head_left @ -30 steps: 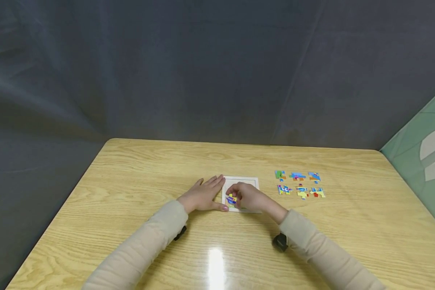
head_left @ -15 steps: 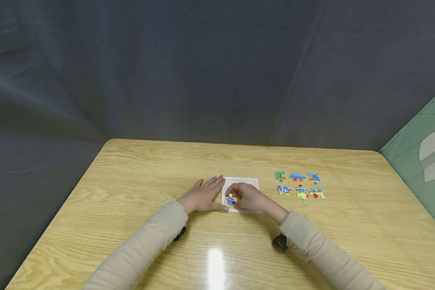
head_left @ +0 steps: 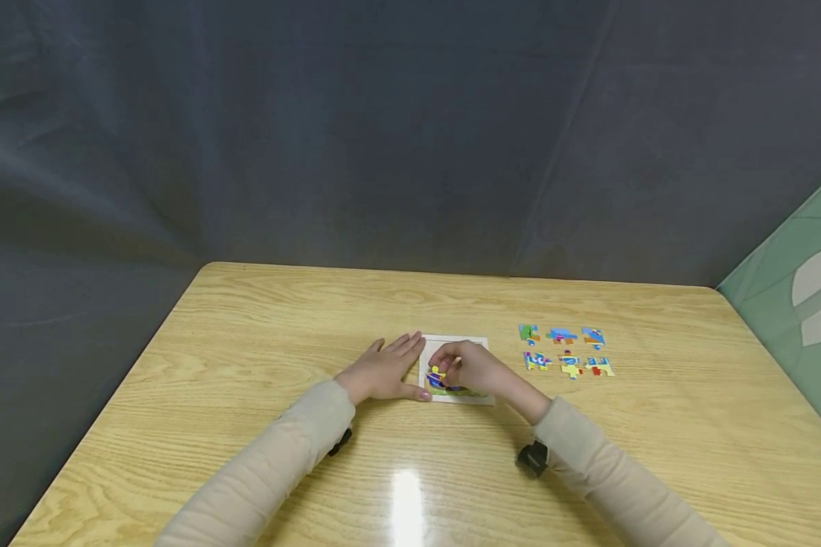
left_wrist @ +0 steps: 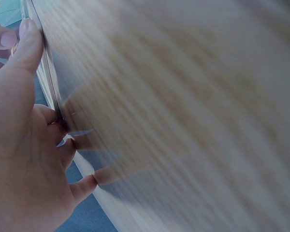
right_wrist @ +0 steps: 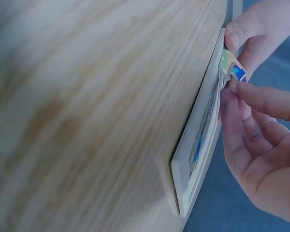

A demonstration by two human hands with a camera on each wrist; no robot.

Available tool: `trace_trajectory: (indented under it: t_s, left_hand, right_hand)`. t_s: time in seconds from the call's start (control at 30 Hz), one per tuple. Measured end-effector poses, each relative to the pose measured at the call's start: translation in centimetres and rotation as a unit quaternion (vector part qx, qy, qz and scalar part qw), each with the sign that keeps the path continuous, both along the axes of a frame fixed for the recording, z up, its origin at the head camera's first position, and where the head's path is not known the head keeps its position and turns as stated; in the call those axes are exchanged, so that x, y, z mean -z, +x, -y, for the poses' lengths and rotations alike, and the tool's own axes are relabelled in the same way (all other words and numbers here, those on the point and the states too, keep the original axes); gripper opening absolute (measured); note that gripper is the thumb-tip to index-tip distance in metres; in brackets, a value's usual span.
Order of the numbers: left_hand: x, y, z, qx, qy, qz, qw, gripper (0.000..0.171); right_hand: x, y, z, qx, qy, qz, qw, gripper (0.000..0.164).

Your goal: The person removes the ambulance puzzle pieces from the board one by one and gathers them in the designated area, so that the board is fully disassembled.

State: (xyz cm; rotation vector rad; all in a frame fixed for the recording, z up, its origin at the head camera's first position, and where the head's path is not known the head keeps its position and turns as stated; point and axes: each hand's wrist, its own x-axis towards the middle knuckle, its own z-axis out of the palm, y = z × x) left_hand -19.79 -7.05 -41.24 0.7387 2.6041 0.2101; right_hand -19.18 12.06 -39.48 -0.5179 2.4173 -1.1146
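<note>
My left hand [head_left: 383,371] lies spread at the left edge of a white-framed puzzle board [head_left: 454,337], its thumb at the near left corner. Over the board's lower left, my right hand [head_left: 475,368] pinches a jigsaw piece [right_wrist: 238,72] between thumb and fingertips. That piece stands tilted up from the board in the right wrist view, showing blue, cream and green. Coloured picture shows along the near side of the board's inside, to the right of the piece. Much of the board is hidden beneath the right hand.
Several loose jigsaw pieces [head_left: 562,334] lie in two rows on the wooden table [head_left: 280,334], to the right of the board. A dark curtain [head_left: 383,137] hangs behind the table, and a green panel [head_left: 787,281] stands at the right.
The right hand has lifted and shifted slightly away from the near edge, uncovering more of the picture along the board's near side. My left hand stays in place.
</note>
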Motion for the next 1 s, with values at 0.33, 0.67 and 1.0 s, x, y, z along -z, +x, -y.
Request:
trace_trajectory:
  t_s: [0.33,0.67,1.0]
  left_hand:
    - [0.2,0.0,-0.1,0.0,0.0,0.001,1.0,0.097]
    - [-0.2,-0.1,0.0,-0.003,0.004,0.002,1.0,0.097]
    - [0.1,-0.3,0.1,0.003,0.0,0.001,1.0,0.096]
  right_hand:
    - [-1.0,0.0,-0.9,0.007,0.003,-0.005,1.0,0.025]
    - [-2.1,-0.2,-3.4,0.021,-0.017,0.014,1.0,0.028]
    - [-2.2,0.3,-6.5,0.029,-0.021,-0.001,0.999,0.027]
